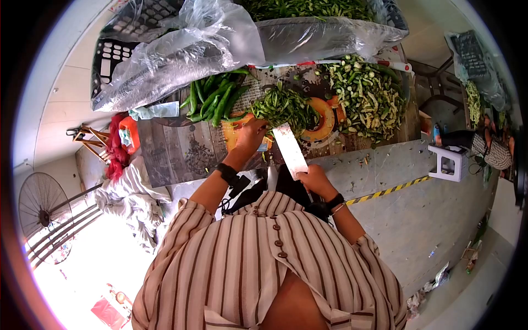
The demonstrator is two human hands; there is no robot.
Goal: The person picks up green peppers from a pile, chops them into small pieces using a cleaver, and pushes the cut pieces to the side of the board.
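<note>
Head view: left fingertips hard to make out against the greens; its grip could not be told. Cleaver handle hidden in the right hand [312, 180]. Crates at top cut off by the frame. Left hand [252, 135] reached up, bent at the shreds [282, 110], upper centre. Right fist closed round the cleaver [290, 149], centre, blade slanting up-left. Whole peppers [218, 100] lay upper left of centre.
</note>
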